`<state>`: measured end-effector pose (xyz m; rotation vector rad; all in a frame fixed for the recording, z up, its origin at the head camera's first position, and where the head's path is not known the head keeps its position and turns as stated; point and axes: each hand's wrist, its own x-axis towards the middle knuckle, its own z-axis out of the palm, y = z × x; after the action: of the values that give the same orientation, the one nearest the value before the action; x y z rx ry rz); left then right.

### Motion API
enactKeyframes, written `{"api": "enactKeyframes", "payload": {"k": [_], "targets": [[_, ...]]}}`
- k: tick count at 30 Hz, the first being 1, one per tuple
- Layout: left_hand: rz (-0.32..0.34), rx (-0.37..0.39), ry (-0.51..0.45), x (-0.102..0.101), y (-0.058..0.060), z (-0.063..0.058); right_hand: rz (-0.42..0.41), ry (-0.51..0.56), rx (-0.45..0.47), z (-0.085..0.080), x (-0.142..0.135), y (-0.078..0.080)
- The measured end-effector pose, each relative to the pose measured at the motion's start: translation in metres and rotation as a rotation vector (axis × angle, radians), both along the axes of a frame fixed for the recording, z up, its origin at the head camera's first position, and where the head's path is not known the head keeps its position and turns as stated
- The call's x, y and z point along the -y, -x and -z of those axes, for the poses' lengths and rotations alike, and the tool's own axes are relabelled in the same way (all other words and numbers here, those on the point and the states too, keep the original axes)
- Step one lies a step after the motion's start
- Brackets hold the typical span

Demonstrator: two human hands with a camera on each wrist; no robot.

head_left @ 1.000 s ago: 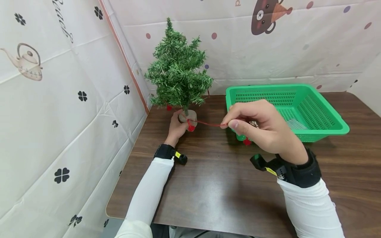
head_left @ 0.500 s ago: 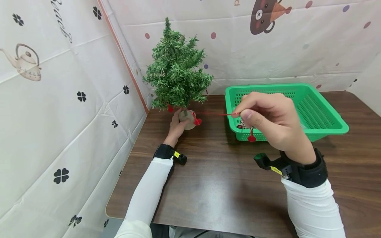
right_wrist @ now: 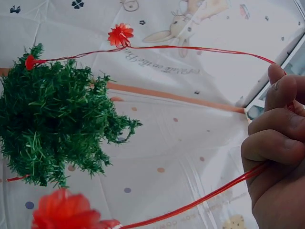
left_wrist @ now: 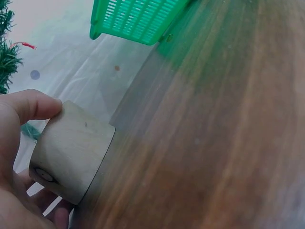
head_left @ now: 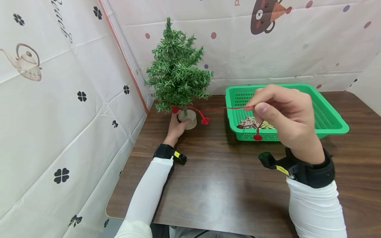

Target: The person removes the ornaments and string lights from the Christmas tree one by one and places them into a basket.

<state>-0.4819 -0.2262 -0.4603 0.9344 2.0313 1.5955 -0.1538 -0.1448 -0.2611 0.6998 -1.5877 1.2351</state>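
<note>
A small artificial Christmas tree [head_left: 178, 72] stands upright at the back left on a round wooden base [head_left: 188, 120]. My left hand [head_left: 175, 129] grips that base, thumb on one side and fingers around the other, as the left wrist view of the base [left_wrist: 71, 148] shows. My right hand [head_left: 285, 119] pinches a red string with flower-shaped beads [head_left: 226, 107], stretched sideways from the tree's lower branches. One red flower [head_left: 205, 121] hangs right of the base; another [head_left: 257, 137] dangles below my right hand. In the right wrist view, flowers [right_wrist: 119, 36] hang along the string.
Behind my right hand is a green slatted plastic basket [head_left: 330, 114] containing a pink-and-white patterned bundle [head_left: 250, 122] and something yellowish. A brown wooden table [head_left: 220, 185] lies beneath. Printed white cloth [head_left: 238, 53] covers the walls behind and on the left.
My right hand has moved right and slightly up, drawing the string along. The flower near the base has swung right and up. My left hand stays on the base.
</note>
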Motion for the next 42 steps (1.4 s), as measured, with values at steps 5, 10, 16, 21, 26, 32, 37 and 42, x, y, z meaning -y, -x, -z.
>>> {"api": "enactKeyframes", "payload": {"k": [5, 10, 16, 21, 26, 32, 37, 42], "targets": [[0.012, 0.048, -0.021, 0.002, -0.002, -0.008, -0.055, 0.089, -0.047, -0.001, -0.007, -0.003], [-0.016, 0.058, -0.028, 0.003, -0.005, -0.010, -0.093, 0.175, -0.129, -0.005, -0.013, -0.004], [-0.034, -0.035, -0.038, -0.001, -0.002, 0.003, -0.052, 0.245, -0.164, -0.008, -0.023, -0.011], [-0.034, -0.106, 0.026, 0.000, -0.001, 0.003, 0.018, 0.318, -0.178, -0.011, -0.031, -0.014], [-0.015, -0.092, 0.121, -0.001, 0.001, 0.003, 0.061, 0.396, -0.205, -0.013, -0.034, -0.016], [-0.009, -0.086, 0.119, -0.002, 0.003, 0.002, 0.054, 0.421, -0.221, -0.015, -0.038, -0.019], [-0.021, -0.049, 0.036, -0.002, 0.002, 0.001, 0.056, 0.483, -0.252, -0.016, -0.042, -0.024], [-0.022, -0.002, 0.011, -0.001, 0.001, 0.003, 0.110, 0.576, -0.274, -0.017, -0.046, -0.031]]}}
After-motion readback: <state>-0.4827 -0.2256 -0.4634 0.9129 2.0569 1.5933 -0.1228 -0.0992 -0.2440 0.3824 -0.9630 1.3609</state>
